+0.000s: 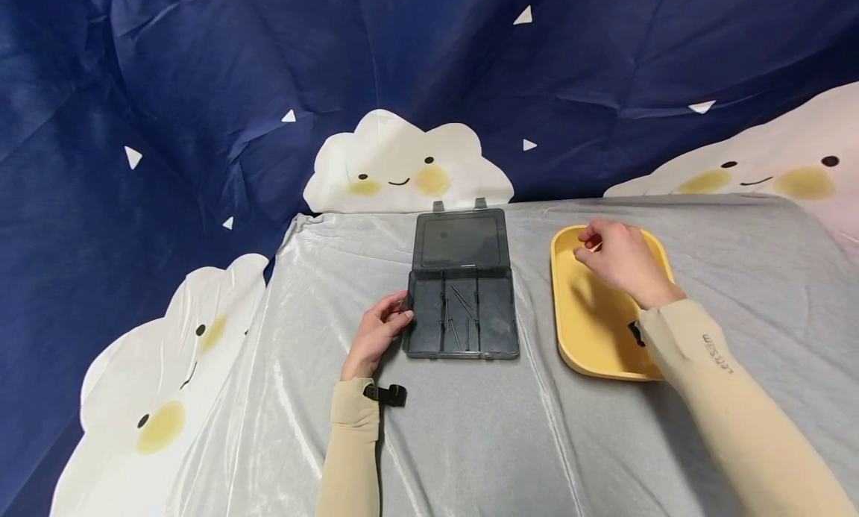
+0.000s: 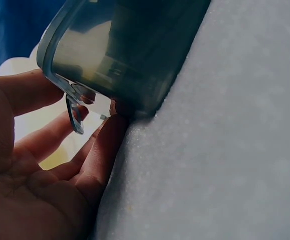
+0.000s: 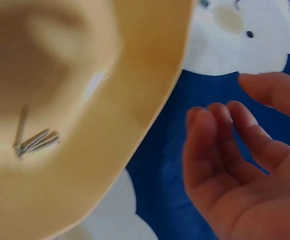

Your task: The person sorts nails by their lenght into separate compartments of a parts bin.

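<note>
Here, left hand [image 1: 376, 334] grips dark box [image 1: 495, 319]; right hand [image 1: 620, 259] empty

Head view: I find thin screws [image 1: 462, 301] indistinct inside the dark box; the right hand, loosely curved, hides part of the yellow tray [image 1: 584, 330]. Left wrist view: dark box cropped. Right wrist view: metal pieces [image 3: 38, 141] blur inside the cut-off tray.

Gry cloth [image 1: 470, 427], blue bkdrp [image 1: 429, 54] w/ clouds [image 1: 408, 163]

"lets…" lettering [image 1: 718, 353] on right sleeve [image 1: 745, 416]
</note>
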{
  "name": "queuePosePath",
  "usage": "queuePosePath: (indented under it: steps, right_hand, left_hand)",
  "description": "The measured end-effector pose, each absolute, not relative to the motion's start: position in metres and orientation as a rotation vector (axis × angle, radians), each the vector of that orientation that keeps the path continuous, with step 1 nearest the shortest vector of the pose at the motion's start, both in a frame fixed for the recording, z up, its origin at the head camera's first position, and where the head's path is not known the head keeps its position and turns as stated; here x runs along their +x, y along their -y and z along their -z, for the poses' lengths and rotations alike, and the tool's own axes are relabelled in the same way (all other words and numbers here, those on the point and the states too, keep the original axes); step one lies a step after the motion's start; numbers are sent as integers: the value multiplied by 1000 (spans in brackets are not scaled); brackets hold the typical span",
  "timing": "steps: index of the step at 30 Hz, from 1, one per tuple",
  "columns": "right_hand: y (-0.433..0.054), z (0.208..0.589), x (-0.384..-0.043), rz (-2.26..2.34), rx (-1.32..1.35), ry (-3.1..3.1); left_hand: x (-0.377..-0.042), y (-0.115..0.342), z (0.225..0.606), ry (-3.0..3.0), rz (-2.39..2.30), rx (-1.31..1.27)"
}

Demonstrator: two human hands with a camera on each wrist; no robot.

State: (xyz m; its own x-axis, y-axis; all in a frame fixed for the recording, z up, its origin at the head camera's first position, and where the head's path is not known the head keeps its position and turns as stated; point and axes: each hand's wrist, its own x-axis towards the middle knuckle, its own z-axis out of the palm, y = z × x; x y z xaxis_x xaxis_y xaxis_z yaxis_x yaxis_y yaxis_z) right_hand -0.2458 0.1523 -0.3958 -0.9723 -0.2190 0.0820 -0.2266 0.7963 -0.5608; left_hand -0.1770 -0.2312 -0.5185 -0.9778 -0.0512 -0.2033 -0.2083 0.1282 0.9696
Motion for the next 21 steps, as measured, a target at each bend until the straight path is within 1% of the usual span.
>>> queuePosePath:
  steps: [8,21]
  right_hand:
    - [-163,416,-259,-660,430,3328]
    - [-169,447,-262,-578,257,3498]
  left_hand:
    - [-178,231,519,-2258,-1990,-277]
    - [-177,232,519,-2275,-1968,-279]
